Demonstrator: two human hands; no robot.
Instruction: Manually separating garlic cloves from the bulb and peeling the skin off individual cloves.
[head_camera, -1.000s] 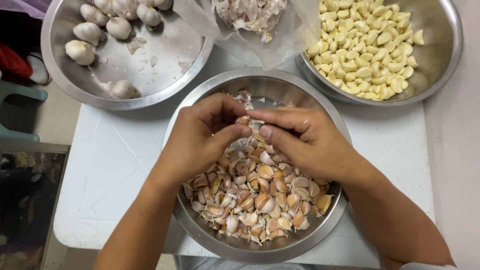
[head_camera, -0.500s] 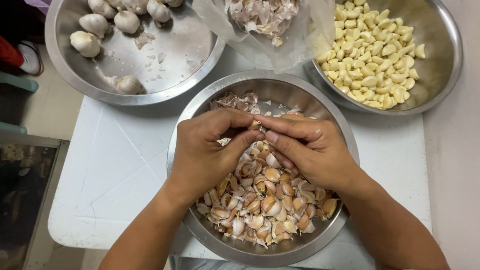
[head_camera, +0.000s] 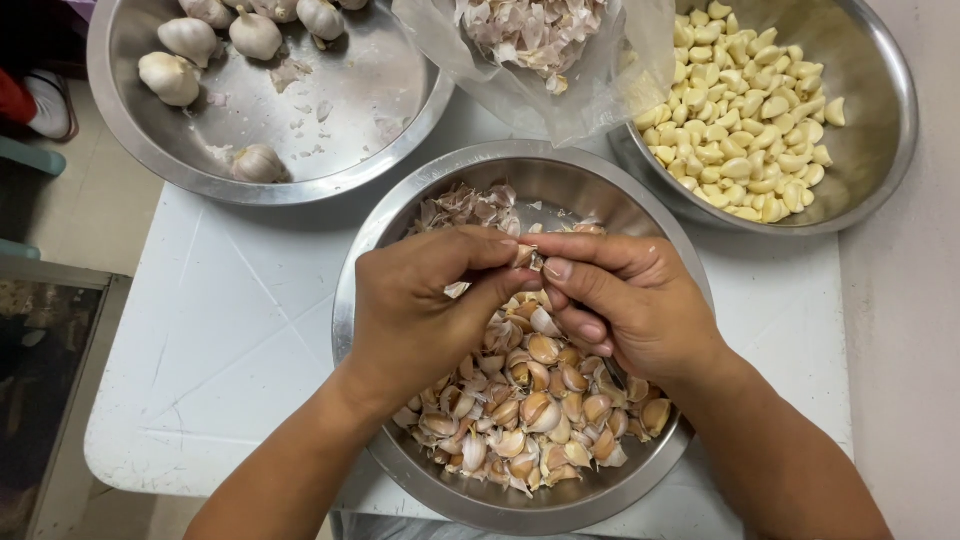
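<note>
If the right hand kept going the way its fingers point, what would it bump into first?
The right hand points toward the left hand, and their fingertips already meet around a garlic clove. So the clove and the left hand come first, though depth is hard to judge.

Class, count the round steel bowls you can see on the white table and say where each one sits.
3. One round steel bowl of whole garlic bulbs sits top left, one of peeled cloves top right, and one of unpeeled cloves in the centre under both hands.
</note>
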